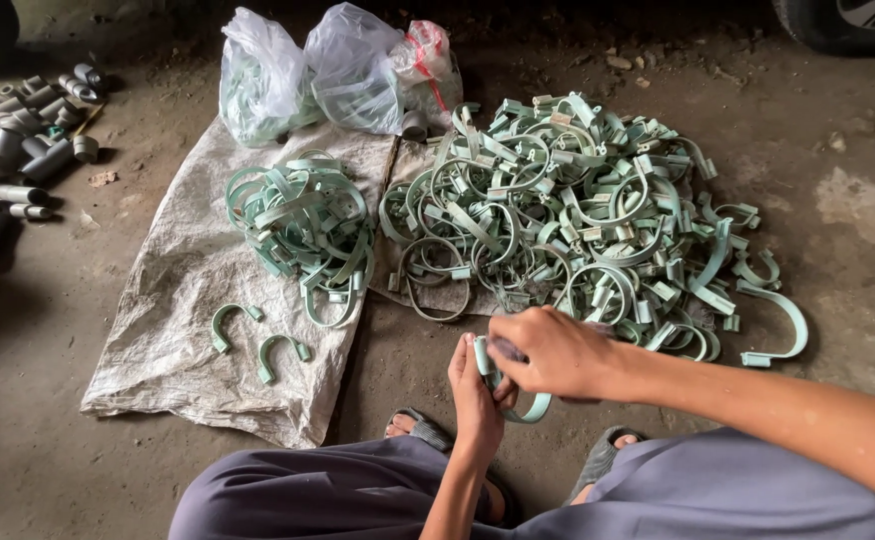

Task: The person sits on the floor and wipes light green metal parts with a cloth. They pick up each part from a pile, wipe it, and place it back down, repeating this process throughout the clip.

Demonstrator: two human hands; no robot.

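Grey-trousered knees and sandalled feet frame both hands low in view: left hand point(478, 395) wrapped around a pale green curved clamp point(530, 408), right hand point(556, 350) closed over its upper end, just short of the big tangled clamp pile point(578, 215). Risk, as I judge it: the springy strip could slip from either grip and snap back on the fingers. Pulling another piece from the interlocked heap may also drag neighbours off the woven sack point(173, 310) onto the dirt floor point(838, 180).

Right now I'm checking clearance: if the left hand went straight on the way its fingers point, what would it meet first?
The left hand points up and away from the body. Past the green clamp it already holds, it would probably first meet the near edge of the big clamp pile; depth is unclear.
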